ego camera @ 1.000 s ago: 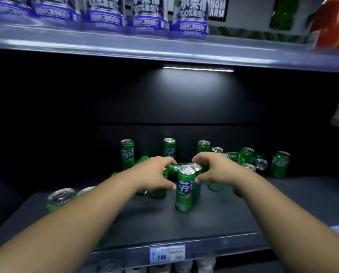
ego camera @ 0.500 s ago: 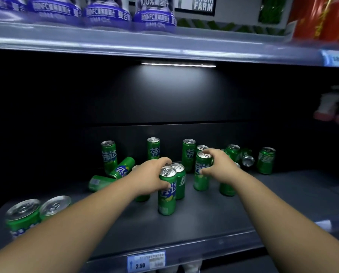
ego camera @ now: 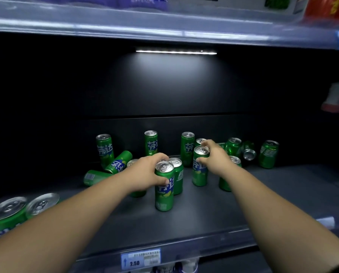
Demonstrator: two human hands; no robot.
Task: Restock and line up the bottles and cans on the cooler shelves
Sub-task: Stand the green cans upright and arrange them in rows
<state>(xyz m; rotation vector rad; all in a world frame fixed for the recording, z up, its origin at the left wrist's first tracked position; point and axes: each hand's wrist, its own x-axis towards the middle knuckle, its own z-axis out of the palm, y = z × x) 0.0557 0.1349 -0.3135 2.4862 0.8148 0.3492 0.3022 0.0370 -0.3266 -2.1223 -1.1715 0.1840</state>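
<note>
Right now both hands grip upright cans on the shelf (ego camera: 233,209): left hand (ego camera: 148,174) fingers clamped round the front can (ego camera: 164,189), right hand (ego camera: 214,156) fingers round a can (ego camera: 200,166) farther back, axes vertical.

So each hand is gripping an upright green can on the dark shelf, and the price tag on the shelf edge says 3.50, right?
Nearly. In the head view the left hand and the right hand do each grip an upright green can on the dark shelf, but the price tag on the shelf edge reads 2.50, not 3.50.
</note>
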